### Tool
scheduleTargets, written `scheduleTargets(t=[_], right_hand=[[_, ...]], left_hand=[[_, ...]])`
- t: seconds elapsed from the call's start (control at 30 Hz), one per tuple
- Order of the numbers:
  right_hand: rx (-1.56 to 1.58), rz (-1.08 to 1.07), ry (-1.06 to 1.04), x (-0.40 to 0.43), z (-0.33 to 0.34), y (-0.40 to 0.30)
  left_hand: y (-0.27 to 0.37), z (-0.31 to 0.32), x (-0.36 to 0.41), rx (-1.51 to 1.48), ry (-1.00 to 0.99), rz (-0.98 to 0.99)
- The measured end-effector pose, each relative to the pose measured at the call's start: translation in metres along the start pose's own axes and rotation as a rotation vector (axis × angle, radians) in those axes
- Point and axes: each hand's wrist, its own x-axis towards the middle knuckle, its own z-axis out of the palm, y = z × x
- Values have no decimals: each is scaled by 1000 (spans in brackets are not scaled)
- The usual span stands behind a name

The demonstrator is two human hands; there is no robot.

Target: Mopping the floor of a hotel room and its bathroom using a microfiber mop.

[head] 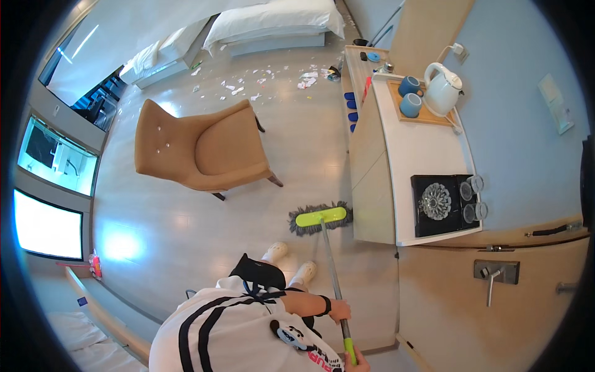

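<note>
My left hand (340, 312), with a black band at the wrist, is wrapped around the grey metal pole (331, 260) of a flat dust mop. Nearer the bottom edge, my right hand (357, 362) grips the pole's lime green end (349, 348); part of this hand is cut off by the frame. The lime green mop plate (321, 216) with its grey fringed pad (297, 227) lies flat on the floor, its right end against or very near the cabinet's base. My feet in pale clogs (304, 273) stand to the left of the pole.
A brown upholstered armchair (204, 144) stands ahead on the left. Torn paper scraps (307, 80) litter the floor near the beds (279, 21). To the right, a cabinet (372, 186) carries a white kettle (441, 90), blue mugs (411, 105) and a black tray (425, 223). A door (465, 316) is at lower right.
</note>
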Motion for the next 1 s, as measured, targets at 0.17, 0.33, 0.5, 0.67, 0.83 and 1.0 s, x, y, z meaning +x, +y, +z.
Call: scheduleTargets(t=[0.17,0.33,0.5,0.67,0.83,1.0], right_hand=[[202,-129,-97,45,60,24],[69,-431,-100,87,141,-33],[-120,-499,-153,89,163,-98],[-63,-550,-122,37,168,-55],[-196,-273,-248,-88,120,-61],[-111,-367,-189,-180,125,-61]], left_hand=[[-31,37,-14,2,351,-164],[-120,48,-90,27,561,-429],[-131,38,-132,145,645,-615],[-91,50,-149,323,508,-479],[-16,101,-156,55,559,-79],[57,158,-186,-95,403,-110]])
